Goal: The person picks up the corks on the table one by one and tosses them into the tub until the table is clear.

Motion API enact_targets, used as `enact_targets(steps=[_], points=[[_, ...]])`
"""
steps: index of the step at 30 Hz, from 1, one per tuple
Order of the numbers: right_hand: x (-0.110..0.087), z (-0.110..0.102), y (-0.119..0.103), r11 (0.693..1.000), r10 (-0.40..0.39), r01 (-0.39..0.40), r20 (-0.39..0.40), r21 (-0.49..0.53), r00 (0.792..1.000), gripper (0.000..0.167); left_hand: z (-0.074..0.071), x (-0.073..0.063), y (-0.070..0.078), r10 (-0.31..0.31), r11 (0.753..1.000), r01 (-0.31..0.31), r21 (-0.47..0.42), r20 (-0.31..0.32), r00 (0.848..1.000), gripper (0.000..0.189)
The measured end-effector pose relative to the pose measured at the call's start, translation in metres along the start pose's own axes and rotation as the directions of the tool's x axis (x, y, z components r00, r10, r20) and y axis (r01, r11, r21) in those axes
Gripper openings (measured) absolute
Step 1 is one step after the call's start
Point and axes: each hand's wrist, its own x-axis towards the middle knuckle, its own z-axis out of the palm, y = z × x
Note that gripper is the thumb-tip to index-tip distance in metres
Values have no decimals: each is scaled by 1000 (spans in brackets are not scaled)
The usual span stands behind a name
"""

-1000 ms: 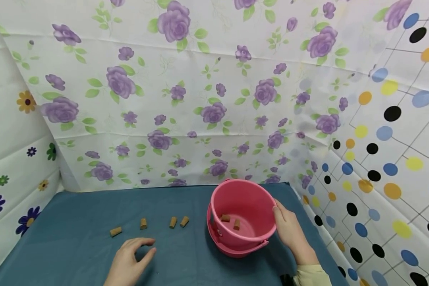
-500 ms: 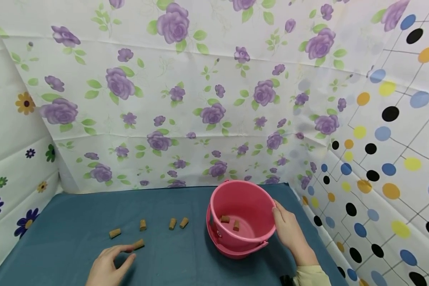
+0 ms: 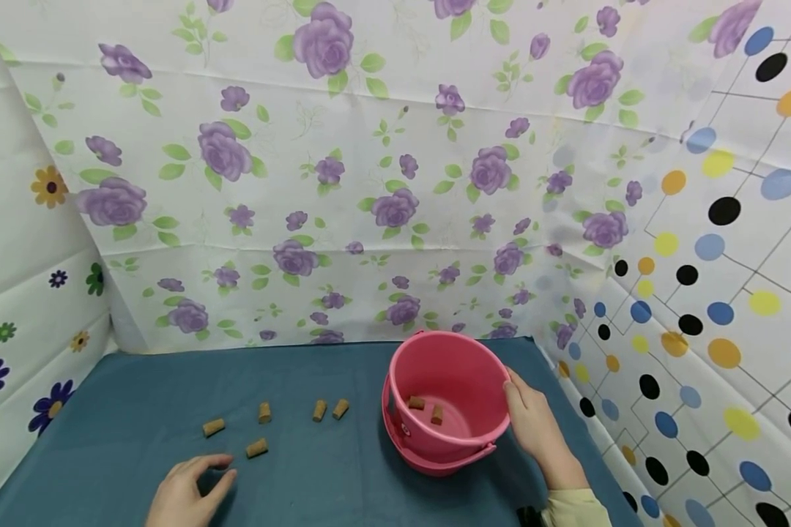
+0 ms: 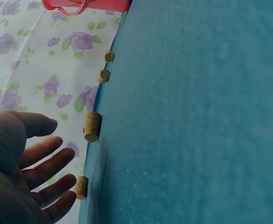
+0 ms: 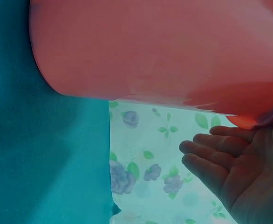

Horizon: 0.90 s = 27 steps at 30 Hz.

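Note:
My left hand (image 3: 187,490) hovers low over the cloth at the front left, thumb and fingers apart, holding nothing. Just right of its fingertips lies a cork (image 3: 257,448). Several more corks lie behind it, among them a left one (image 3: 214,427) and a close pair further right. In the left wrist view the fingers spread beside a cork (image 4: 92,126). My right hand (image 3: 537,424) grips the right rim of a pink bucket (image 3: 458,351) between thumb and index finger; its other fingers extend below the rim in the right wrist view. Two corks (image 3: 437,415) lie inside the bucket.
A blue cloth (image 3: 329,483) covers the table. Behind it hangs a flowered curtain (image 3: 343,183), with a dotted sheet (image 3: 712,293) on the right and another flowered sheet (image 3: 13,293) on the left. The bucket's handle (image 3: 468,460) hangs down its front.
My left hand has moved left and toward me, away from the front cork, which was at its fingertips half a second ago. The right hand and bucket have stayed put.

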Motion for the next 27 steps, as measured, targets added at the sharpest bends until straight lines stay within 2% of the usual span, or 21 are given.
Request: enact_targets(steps=[6,17,25,27], points=[[1,2,1,1000,-4,4,4,2,1000,54,0,7,4,-8,999,6,33,44,999,32],[1,0,1,1000,-1,1,6,-1,1000,55,-3,23,21,-30,996,20,90,105,994,39],[2,0,1,1000,1,-1,-7,-19,1000,56,-2,32,28,-25,986,9,166,98,995,37],[1,0,1,1000,4,-4,-7,-18,1000,56,-1,34,28,-35,984,14,180,113,993,37]])
